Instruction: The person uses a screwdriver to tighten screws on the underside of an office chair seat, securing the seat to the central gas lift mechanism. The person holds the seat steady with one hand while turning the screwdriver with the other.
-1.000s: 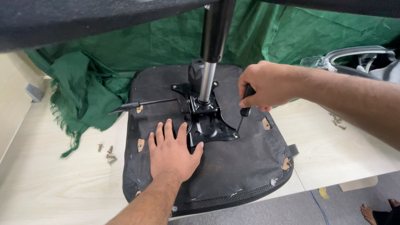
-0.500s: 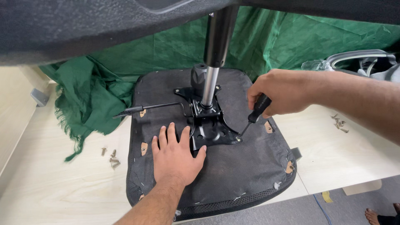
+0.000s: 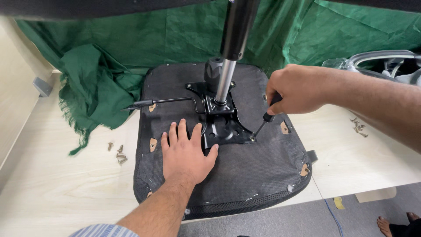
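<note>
Nearest the camera, the left hand (image 3: pixel 186 153) lies flat, fingers spread, on the black underside of the seat (image 3: pixel 245 175), which rests upside down on the pale table (image 3: pixel 57 188); the fingertips reach the edge of the black metal plate (image 3: pixel 223 127) and press nothing but fabric, so the hand grips nothing. A little farther on, the right hand (image 3: pixel 294 90) is closed around the handle of a screwdriver (image 3: pixel 262 123), whose shaft slants down and left to a screw (image 3: pixel 252 139) at the plate's near right corner. The plate sits on the middle of the seat with the gas cylinder (image 3: pixel 228 74) standing up from it and a thin lever (image 3: pixel 162 102) running off to the left. Judging by this, the plate is placed and this corner screw is being driven; I cannot tell whether the other corners are fastened, since the far ones are dark and partly hidden behind the cylinder. Loose screws (image 3: pixel 117 153) lie on the table left of the seat, and a few more screws (image 3: pixel 358 127) lie to the right, which suggests fastening is left to do. Behind everything hangs a green cloth (image 3: pixel 109 79).
</note>
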